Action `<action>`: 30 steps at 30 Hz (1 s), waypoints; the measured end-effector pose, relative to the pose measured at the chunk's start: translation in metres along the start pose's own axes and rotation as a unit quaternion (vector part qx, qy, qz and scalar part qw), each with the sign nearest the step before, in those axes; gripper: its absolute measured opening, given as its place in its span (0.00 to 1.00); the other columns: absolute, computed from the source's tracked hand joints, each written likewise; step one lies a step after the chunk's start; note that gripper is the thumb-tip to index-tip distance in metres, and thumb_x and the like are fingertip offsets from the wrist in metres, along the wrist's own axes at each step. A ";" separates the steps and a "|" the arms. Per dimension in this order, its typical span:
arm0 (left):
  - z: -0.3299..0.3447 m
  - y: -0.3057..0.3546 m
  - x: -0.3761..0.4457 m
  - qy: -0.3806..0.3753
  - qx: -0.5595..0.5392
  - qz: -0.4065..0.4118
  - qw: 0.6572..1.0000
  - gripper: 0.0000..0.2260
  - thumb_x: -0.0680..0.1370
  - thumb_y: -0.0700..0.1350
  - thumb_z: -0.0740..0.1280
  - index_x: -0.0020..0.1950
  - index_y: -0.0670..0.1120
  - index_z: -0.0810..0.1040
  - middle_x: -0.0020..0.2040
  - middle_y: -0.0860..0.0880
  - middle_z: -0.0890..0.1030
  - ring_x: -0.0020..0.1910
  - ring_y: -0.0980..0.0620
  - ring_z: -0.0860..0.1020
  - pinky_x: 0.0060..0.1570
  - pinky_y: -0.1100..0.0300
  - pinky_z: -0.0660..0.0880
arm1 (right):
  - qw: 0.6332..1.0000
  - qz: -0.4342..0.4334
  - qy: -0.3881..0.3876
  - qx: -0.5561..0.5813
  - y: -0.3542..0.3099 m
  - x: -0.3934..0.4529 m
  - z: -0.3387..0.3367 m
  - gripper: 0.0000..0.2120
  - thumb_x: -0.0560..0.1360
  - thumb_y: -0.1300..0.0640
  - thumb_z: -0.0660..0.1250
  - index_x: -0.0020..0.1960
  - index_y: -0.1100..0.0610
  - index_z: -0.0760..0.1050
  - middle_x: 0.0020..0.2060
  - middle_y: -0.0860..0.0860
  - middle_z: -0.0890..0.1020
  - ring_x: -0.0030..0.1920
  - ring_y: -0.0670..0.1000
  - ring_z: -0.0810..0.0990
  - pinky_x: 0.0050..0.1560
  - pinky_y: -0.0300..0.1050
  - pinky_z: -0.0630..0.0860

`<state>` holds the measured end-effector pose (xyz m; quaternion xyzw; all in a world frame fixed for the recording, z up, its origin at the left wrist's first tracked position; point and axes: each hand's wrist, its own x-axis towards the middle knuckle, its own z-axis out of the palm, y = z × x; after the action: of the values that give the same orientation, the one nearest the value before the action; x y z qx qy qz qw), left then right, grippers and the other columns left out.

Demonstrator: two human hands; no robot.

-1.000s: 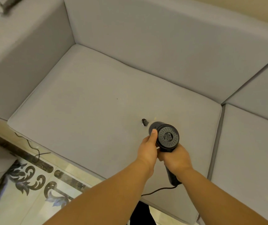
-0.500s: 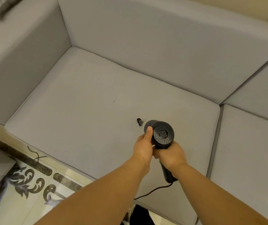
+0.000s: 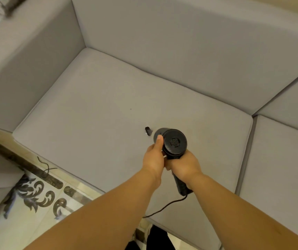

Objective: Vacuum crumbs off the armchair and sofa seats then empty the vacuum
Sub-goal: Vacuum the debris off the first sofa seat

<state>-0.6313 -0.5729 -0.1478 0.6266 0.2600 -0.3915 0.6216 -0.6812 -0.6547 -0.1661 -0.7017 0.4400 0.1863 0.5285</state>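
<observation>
Over the last second the vacuum [image 3: 174,143] has crept leftward along the sofa seat [image 3: 97,123]; its nozzle [image 3: 148,131] stays near the seat's front middle. The right hand [image 3: 185,164] grips its handle, the left hand [image 3: 153,156] holds its body. Vacuuming continues; emptying not yet begun.

I see both forearms bare to the frame edge, with no sleeves, watch or rings visible. The left hand [image 3: 153,159] and right hand [image 3: 184,164] are ungloved. Dark trousers [image 3: 155,239] show at the bottom edge.
</observation>
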 end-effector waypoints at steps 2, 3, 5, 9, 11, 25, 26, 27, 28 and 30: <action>0.006 -0.010 -0.013 -0.009 -0.002 -0.013 1.000 0.19 0.78 0.61 0.59 0.60 0.49 0.75 0.51 0.49 0.81 0.52 0.49 0.79 0.53 0.53 0.77 | 1.000 0.010 -0.003 -0.009 0.009 -0.013 -0.011 0.12 0.61 0.63 0.70 0.44 0.55 0.80 0.37 0.54 0.84 0.41 0.58 0.82 0.46 0.54 0.82; 0.010 -0.014 -0.018 -0.015 -0.001 -0.020 1.000 0.19 0.78 0.60 0.58 0.60 0.48 0.75 0.51 0.49 0.82 0.51 0.49 0.80 0.55 0.52 0.77 | 1.000 0.014 -0.002 -0.010 0.014 -0.018 -0.016 0.12 0.61 0.63 0.70 0.44 0.55 0.80 0.37 0.54 0.84 0.41 0.58 0.82 0.46 0.54 0.82; 0.021 -0.015 -0.028 -0.038 0.007 -0.024 0.999 0.19 0.79 0.60 0.59 0.60 0.48 0.75 0.53 0.48 0.82 0.51 0.49 0.80 0.56 0.51 0.76 | 1.000 0.014 0.014 0.001 0.021 -0.027 -0.030 0.13 0.61 0.63 0.70 0.45 0.56 0.80 0.38 0.54 0.84 0.41 0.58 0.82 0.46 0.54 0.82; 0.052 -0.012 -0.034 -0.099 0.034 -0.013 0.994 0.19 0.79 0.58 0.60 0.62 0.48 0.75 0.56 0.48 0.81 0.54 0.49 0.79 0.60 0.51 0.75 | 0.996 0.012 0.070 0.049 0.031 -0.032 -0.059 0.14 0.62 0.65 0.71 0.47 0.56 0.80 0.38 0.55 0.84 0.41 0.58 0.81 0.45 0.55 0.80; 0.067 -0.011 -0.030 -0.122 0.039 -0.021 0.992 0.18 0.79 0.58 0.60 0.61 0.48 0.74 0.56 0.48 0.80 0.55 0.49 0.79 0.57 0.53 0.76 | 0.994 0.011 0.090 0.056 0.035 -0.028 -0.071 0.14 0.62 0.66 0.72 0.47 0.57 0.80 0.38 0.56 0.84 0.41 0.59 0.81 0.45 0.55 0.80; 0.065 -0.036 -0.030 -0.099 0.041 -0.028 0.994 0.20 0.78 0.59 0.62 0.62 0.47 0.74 0.56 0.48 0.81 0.54 0.48 0.79 0.57 0.52 0.76 | 0.996 0.019 0.064 0.057 0.055 -0.030 -0.069 0.10 0.61 0.67 0.71 0.41 0.57 0.81 0.35 0.56 0.84 0.39 0.59 0.81 0.46 0.57 0.80; 0.063 -0.036 -0.030 -0.100 0.037 -0.024 0.994 0.20 0.78 0.59 0.62 0.62 0.48 0.74 0.56 0.47 0.81 0.54 0.48 0.80 0.56 0.53 0.76 | 0.996 0.014 0.069 0.057 0.054 -0.031 -0.067 0.11 0.61 0.67 0.71 0.41 0.56 0.81 0.35 0.55 0.84 0.39 0.59 0.81 0.45 0.56 0.80; 0.063 -0.036 -0.031 -0.102 0.035 -0.019 0.994 0.20 0.78 0.59 0.62 0.62 0.48 0.74 0.56 0.47 0.81 0.54 0.49 0.80 0.55 0.53 0.76 | 0.995 0.011 0.074 0.058 0.052 -0.031 -0.067 0.11 0.61 0.67 0.71 0.42 0.56 0.81 0.35 0.54 0.83 0.40 0.58 0.81 0.45 0.56 0.80; 0.063 -0.035 -0.029 -0.105 0.036 -0.014 0.994 0.20 0.78 0.59 0.62 0.63 0.48 0.74 0.56 0.47 0.81 0.54 0.49 0.80 0.56 0.53 0.76 | 0.995 0.008 0.079 0.059 0.052 -0.030 -0.065 0.12 0.62 0.67 0.71 0.43 0.56 0.80 0.36 0.54 0.84 0.41 0.58 0.81 0.46 0.55 0.80; 0.064 -0.032 -0.023 -0.109 0.048 -0.013 0.993 0.21 0.78 0.59 0.61 0.63 0.47 0.74 0.57 0.47 0.80 0.55 0.48 0.79 0.59 0.51 0.75 | 0.994 0.012 0.085 0.068 0.051 -0.025 -0.063 0.14 0.62 0.67 0.71 0.46 0.56 0.80 0.38 0.55 0.84 0.42 0.59 0.81 0.48 0.57 0.80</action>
<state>-0.6807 -0.6287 -0.1427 0.6060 0.1795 -0.4775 0.6104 -0.7495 -0.7034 -0.1539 -0.6724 0.5030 0.1019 0.5333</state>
